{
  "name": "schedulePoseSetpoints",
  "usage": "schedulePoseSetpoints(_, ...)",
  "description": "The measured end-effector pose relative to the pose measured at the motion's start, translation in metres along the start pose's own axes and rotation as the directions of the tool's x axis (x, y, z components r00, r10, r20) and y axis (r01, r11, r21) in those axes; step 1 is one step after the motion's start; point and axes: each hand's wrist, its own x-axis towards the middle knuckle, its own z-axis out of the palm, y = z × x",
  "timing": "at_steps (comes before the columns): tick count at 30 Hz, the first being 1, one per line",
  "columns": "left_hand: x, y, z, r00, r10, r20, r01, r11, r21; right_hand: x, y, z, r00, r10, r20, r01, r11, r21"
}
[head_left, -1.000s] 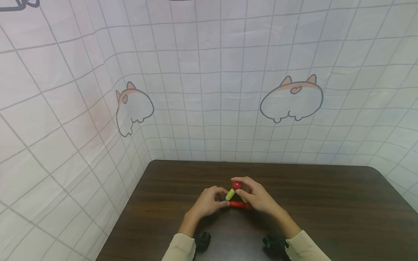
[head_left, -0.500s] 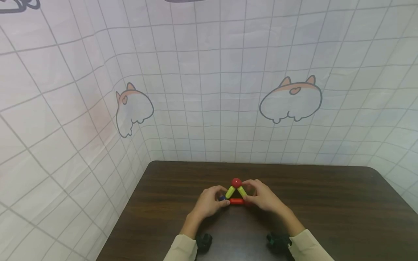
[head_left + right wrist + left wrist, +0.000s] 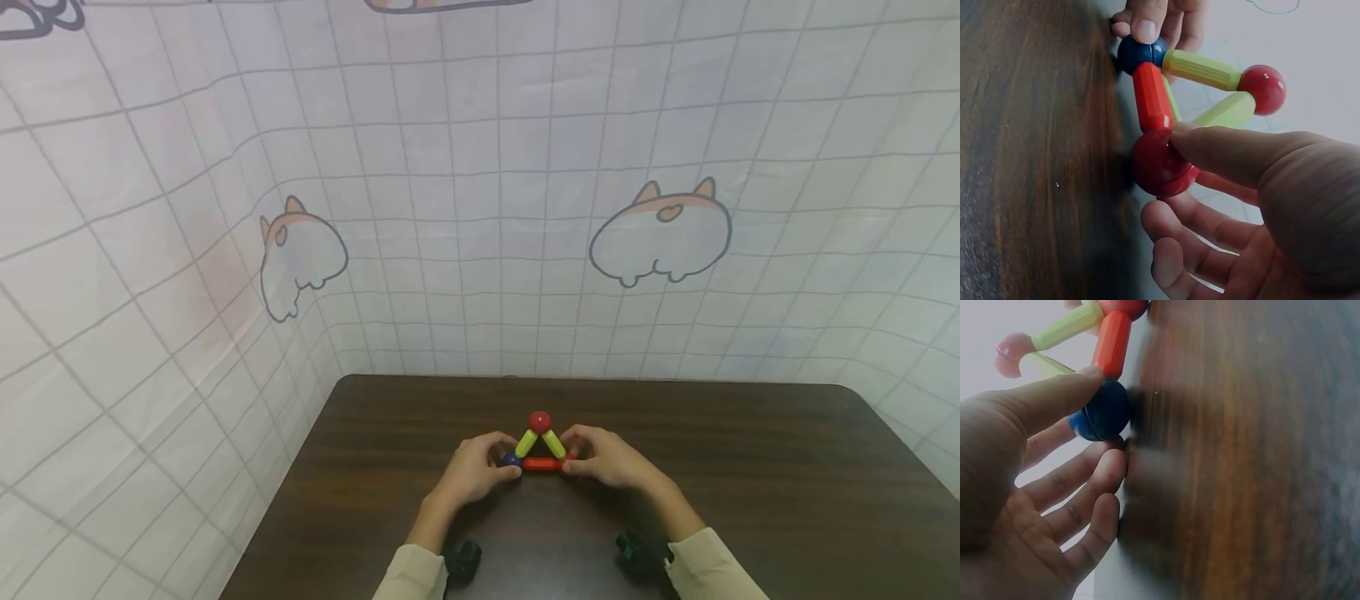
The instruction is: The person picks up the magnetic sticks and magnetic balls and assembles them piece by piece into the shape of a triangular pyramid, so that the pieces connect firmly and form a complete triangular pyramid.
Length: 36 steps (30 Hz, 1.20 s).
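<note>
A triangle of magnetic sticks and balls stands on the table. Its base is a red stick (image 3: 542, 464) between a blue ball (image 3: 1109, 411) and a red ball (image 3: 1163, 162). Two yellow-green sticks (image 3: 527, 443) lean together up to another red ball (image 3: 539, 422) at the top. My left hand (image 3: 474, 468) pinches the blue ball between thumb and fingers. At the other end, my right hand (image 3: 611, 458) holds the lower red ball, thumb on its near side. In the right wrist view a further yellow-green strip shows behind the red stick, mostly hidden.
The dark wood-grain table (image 3: 750, 475) stretches out on both sides. Behind and to the left hangs a white grid-patterned curtain (image 3: 465, 208) with cartoon animal drawings. Black wrist devices (image 3: 465, 562) sit near the sleeves.
My right hand has let go of the top red ball and moved down to the lower right red ball. The left hand stays at the blue ball.
</note>
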Motion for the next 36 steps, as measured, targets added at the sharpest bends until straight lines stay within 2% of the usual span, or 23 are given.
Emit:
schedulePoseSetpoints(6,0.000,-0.002,0.001,1.000,-0.009,-0.005,0.009,1.000,0.001,0.001,0.001,0.000,1.000,0.018,0.020,-0.018,1.000,-0.019)
schedulePoseSetpoints(20,0.001,-0.004,0.001,1.000,-0.014,0.006,0.014,1.000,-0.009,0.001,0.006,-0.003,0.998,-0.005,0.070,0.007,0.999,-0.034)
schedulePoseSetpoints(25,0.000,-0.002,-0.002,1.000,0.008,0.014,-0.008,1.000,-0.019,0.000,0.004,-0.006,0.996,-0.013,0.091,0.015,0.999,-0.028)
schedulePoseSetpoints(31,0.001,-0.001,-0.013,0.998,0.044,0.033,-0.043,0.999,-0.027,-0.004,0.003,-0.023,0.992,-0.039,0.122,0.039,0.999,0.004)
schedulePoseSetpoints(34,0.001,0.000,-0.026,0.999,0.046,0.028,-0.046,0.999,-0.021,-0.010,0.002,-0.039,0.993,-0.054,0.105,0.052,0.998,0.020)
schedulePoseSetpoints(36,-0.001,0.001,-0.038,0.999,0.039,0.000,-0.039,0.999,-0.020,-0.015,0.003,-0.052,0.996,-0.053,0.065,0.053,0.999,0.012)
